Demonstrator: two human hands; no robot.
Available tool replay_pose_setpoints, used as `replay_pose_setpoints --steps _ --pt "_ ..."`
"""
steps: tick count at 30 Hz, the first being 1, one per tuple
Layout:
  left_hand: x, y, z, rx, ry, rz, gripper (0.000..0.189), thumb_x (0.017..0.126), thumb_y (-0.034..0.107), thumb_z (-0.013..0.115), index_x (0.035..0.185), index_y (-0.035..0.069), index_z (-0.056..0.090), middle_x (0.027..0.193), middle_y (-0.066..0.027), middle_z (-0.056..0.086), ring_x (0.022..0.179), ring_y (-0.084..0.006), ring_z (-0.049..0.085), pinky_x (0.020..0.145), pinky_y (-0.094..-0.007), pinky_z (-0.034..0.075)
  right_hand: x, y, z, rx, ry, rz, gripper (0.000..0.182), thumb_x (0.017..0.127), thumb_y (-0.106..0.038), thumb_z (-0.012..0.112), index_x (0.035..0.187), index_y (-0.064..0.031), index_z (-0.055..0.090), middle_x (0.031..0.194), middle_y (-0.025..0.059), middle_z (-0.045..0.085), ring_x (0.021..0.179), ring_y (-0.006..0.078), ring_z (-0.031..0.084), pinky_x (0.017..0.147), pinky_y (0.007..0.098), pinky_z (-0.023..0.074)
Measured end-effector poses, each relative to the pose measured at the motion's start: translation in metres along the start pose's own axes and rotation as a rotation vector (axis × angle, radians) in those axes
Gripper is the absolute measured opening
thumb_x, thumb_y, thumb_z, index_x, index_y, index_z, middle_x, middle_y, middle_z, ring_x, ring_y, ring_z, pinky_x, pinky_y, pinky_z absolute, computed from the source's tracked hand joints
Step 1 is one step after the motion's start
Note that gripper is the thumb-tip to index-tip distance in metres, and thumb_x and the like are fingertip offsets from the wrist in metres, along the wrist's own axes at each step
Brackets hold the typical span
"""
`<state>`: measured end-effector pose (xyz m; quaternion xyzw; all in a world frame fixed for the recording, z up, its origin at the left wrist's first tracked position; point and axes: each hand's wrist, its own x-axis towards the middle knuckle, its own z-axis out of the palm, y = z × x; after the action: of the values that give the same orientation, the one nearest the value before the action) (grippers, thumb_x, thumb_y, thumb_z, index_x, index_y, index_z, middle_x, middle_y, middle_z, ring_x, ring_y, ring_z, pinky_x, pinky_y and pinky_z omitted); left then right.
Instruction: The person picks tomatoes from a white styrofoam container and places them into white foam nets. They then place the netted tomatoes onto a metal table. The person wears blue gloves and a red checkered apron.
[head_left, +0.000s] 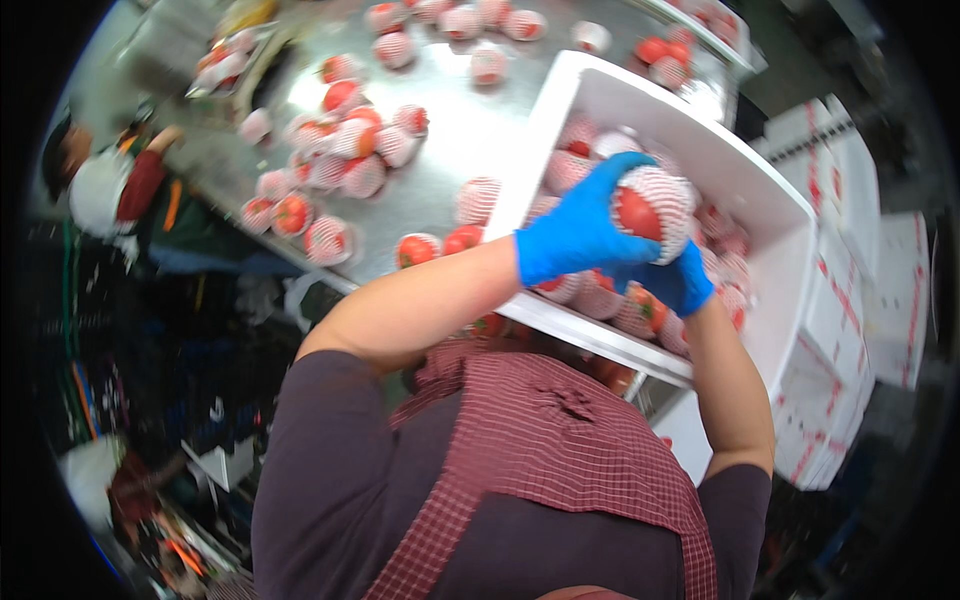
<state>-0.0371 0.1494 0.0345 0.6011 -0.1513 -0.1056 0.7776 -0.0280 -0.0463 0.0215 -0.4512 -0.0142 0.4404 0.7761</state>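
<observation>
My left hand (581, 221), in a blue glove, grips a red tomato (637, 214) partly covered by a white foam net sleeve (671, 199). Against the lower side of the same tomato is my right hand (679, 281), also blue-gloved, its fingers partly hidden behind the left hand and the fruit. Both hands are over a white foam box (780, 217). Inside it lie several netted tomatoes (596, 296), packed along the bottom and partly covered by my hands and forearms.
Netted tomatoes (352, 139) lie in a cluster on the metal table (457, 112); others sit along its far side. Bare tomatoes (664, 51) are beyond the box. White boxes with red tape (840, 300) stand at right. A co-worker (109, 184) is at left.
</observation>
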Motion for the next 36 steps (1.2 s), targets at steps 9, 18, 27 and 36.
replay_pose_setpoints --steps 9,18,27,36 --pt "-0.026 -0.009 -0.245 0.202 0.839 0.232 0.044 0.075 0.009 0.077 0.114 0.003 0.058 0.101 -0.0083 0.065 0.09 -0.0207 0.064 0.082 -0.0331 0.054 0.021 -0.01 -0.016 -0.511 0.53 -0.187 0.033 0.094 -0.031 0.062 0.114 -0.005 0.063 0.094 0.006 0.067 0.073 0.0116 0.061 0.065 0.0252 0.0487" --pt "-0.056 -0.001 -0.389 1.665 1.089 -0.486 0.088 0.062 0.05 0.081 0.135 0.012 0.049 0.124 -0.0224 0.058 0.112 -0.0375 0.059 0.093 -0.0459 0.049 0.103 -0.03 -0.045 -2.254 0.6 -0.669 0.059 0.073 -0.024 0.074 0.128 -0.0162 0.055 0.116 0.0127 0.06 0.106 0.0346 0.057 0.103 0.0476 0.0342" --pt "0.003 0.013 -0.131 0.598 0.286 0.309 0.06 0.081 0.01 0.074 0.135 0.01 0.049 0.131 -0.0049 0.055 0.117 -0.0182 0.053 0.096 -0.0324 0.042 0.068 -0.035 -0.028 -0.75 0.418 -0.484 0.054 0.08 -0.031 0.076 0.124 -0.0065 0.056 0.108 0.0072 0.066 0.091 0.022 0.065 0.085 0.0337 0.0516" --pt "0.009 0.015 -0.013 0.079 0.019 -0.165 0.053 0.091 0.027 0.068 0.136 0.007 0.049 0.116 -0.0061 0.06 0.095 -0.0139 0.059 0.08 -0.027 0.051 0.004 -0.019 0.022 -0.02 0.387 -0.165 0.077 0.087 -0.075 0.038 0.122 -0.0089 0.055 0.094 0.0119 0.068 0.074 0.0212 0.067 0.058 0.0338 0.0555"
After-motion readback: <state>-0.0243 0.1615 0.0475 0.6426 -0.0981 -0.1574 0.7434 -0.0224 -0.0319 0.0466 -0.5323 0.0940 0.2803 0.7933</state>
